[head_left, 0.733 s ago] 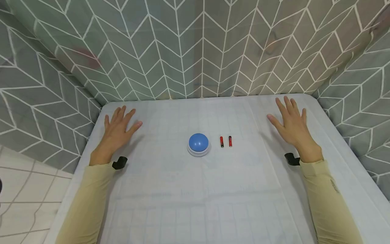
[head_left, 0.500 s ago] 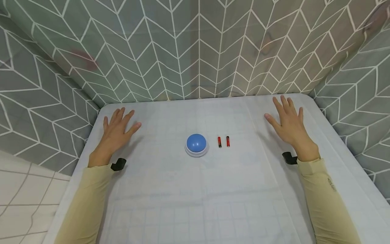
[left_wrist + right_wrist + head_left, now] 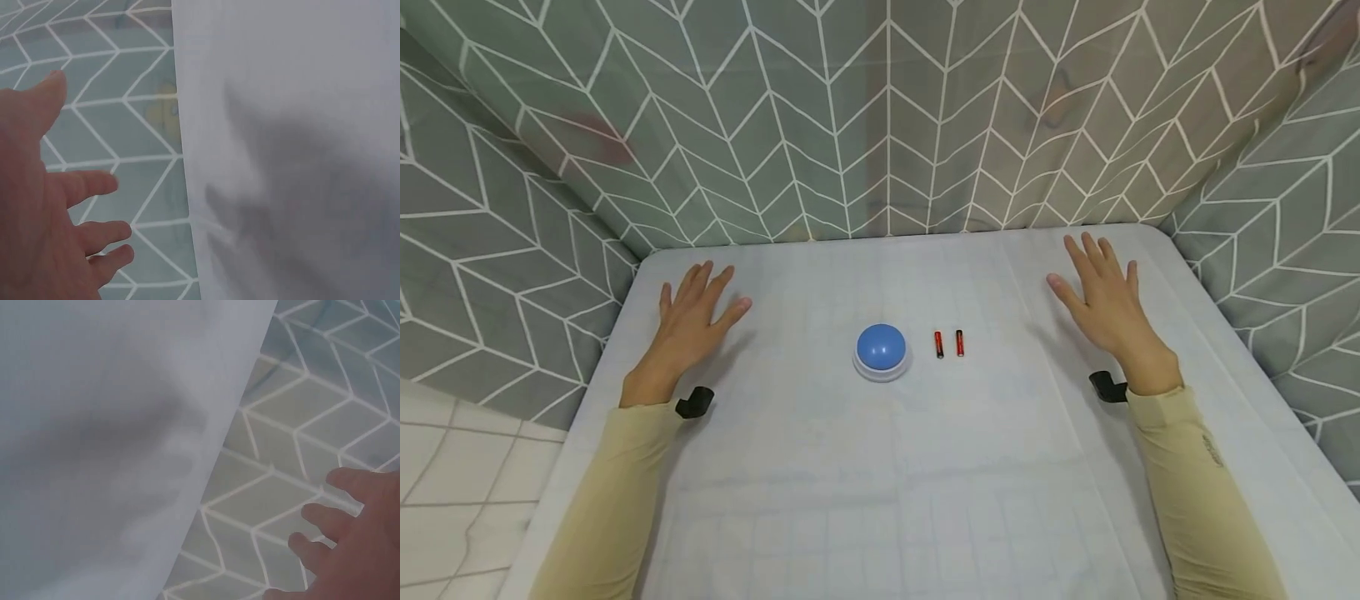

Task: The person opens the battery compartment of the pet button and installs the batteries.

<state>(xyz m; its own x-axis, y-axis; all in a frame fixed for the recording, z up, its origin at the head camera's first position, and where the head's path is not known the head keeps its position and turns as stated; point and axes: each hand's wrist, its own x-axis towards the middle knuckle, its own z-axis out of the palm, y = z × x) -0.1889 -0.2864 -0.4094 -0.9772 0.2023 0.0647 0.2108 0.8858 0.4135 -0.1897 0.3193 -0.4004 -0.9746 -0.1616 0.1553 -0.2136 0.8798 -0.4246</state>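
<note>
My left hand (image 3: 688,333) is spread wide, fingers apart and holding nothing, back of the hand up; fingers reach toward the far left corner of the white-covered table (image 3: 820,450), thumb out to the right. My right hand (image 3: 1108,308) mirrors it: wide, nothing held, fingers toward the far edge and leaning left, thumb out to the left. Both look raised off the cloth, shadows falling on the inner side of each. Forearms slant in from the lower corners, in a left sleeve (image 3: 606,500) and a right sleeve (image 3: 1206,500), both beige; a black block sits at the inner side of each wrist.

Between my hands, well apart from both: a blue dome (image 3: 881,347) on a white base (image 3: 881,375), round, blue side up, around mid-table. Just to its right, two small batteries lie side by side with a gap, long axes running near to far, almost parallel. Left battery (image 3: 938,345): red end far, black end toward me, far end tipped slightly left. Right battery (image 3: 959,343): reversed, black end far, red toward me. Grey chevron curtain (image 3: 887,125) behind the far edge; white tiled floor (image 3: 460,492) lower left.
</note>
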